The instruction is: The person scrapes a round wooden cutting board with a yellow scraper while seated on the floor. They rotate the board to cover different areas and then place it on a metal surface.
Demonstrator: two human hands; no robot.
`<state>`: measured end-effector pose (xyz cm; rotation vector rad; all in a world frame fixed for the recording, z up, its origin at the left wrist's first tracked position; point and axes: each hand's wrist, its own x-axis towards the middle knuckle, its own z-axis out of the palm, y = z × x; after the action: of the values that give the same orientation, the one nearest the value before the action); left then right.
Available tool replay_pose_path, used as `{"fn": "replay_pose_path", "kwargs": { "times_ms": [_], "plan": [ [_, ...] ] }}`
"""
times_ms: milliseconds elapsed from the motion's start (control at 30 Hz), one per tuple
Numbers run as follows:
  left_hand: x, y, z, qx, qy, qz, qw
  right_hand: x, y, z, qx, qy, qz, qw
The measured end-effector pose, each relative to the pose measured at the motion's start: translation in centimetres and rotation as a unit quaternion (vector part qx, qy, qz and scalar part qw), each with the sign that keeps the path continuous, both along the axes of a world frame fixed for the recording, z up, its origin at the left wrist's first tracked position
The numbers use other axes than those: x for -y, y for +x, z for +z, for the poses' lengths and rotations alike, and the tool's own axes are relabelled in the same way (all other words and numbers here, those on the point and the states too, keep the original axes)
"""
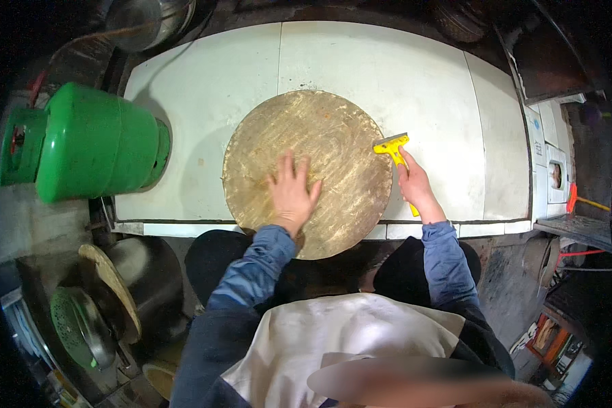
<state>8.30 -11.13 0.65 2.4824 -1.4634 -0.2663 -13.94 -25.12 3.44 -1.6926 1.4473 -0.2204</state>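
- Pressing flat on a round wooden board (307, 173), the left hand (291, 192) lies open, fingers spread, palm down near the board's lower middle; the board sits on the white tiled counter (204, 88), its near edge overhanging the counter's front.
- Head view, right side: right hand (415, 188) closed round the handle of a yellow scraper (396, 156), blade end touching the board's right rim.
- Judgement: for a clean scrape, keep the blade low & angled w/ the rim, strokes short, left palm bearing down so the overhanging board can't tip or spin.
- Also in view: green gas cylinder (92, 143) lying on its side at the counter's left end, well apart from both hands; metal pots (88, 319) below left.
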Motion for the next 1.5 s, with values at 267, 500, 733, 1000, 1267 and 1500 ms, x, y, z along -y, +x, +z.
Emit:
{"fn": "replay_pose_path", "kwargs": {
  "times_ms": [267, 500, 733, 1000, 1267, 1500],
  "plan": [
    [-0.5, 2.3, -0.1, 0.033, 0.022, 0.084, 0.996, 2.6, 3.6, -1.1, 0.010, -0.136, 0.120, 0.983],
    [0.2, 1.8, -1.2, 0.029, 0.029, 0.121, 0.992, 5.9, 8.4, -2.4, -0.002, -0.149, 0.152, 0.977],
    [-0.6, 2.7, -0.6, 0.022, 0.041, 0.097, 0.994, 1.3, 4.9, -1.7, -0.033, -0.133, 0.171, 0.976],
    [-0.1, 3.1, 0.0, -0.017, 0.042, 0.085, 0.995, 3.0, 14.4, -2.0, -0.022, -0.173, 0.156, 0.972],
    [-1.7, 3.8, -0.7, -0.041, 0.010, 0.087, 0.995, -4.1, 9.6, 0.3, -0.048, -0.033, 0.102, 0.993],
    [-0.4, 3.4, 0.1, -0.040, -0.010, 0.077, 0.996, 3.0, 15.1, -1.7, -0.057, -0.200, 0.134, 0.969]
  ]
}}
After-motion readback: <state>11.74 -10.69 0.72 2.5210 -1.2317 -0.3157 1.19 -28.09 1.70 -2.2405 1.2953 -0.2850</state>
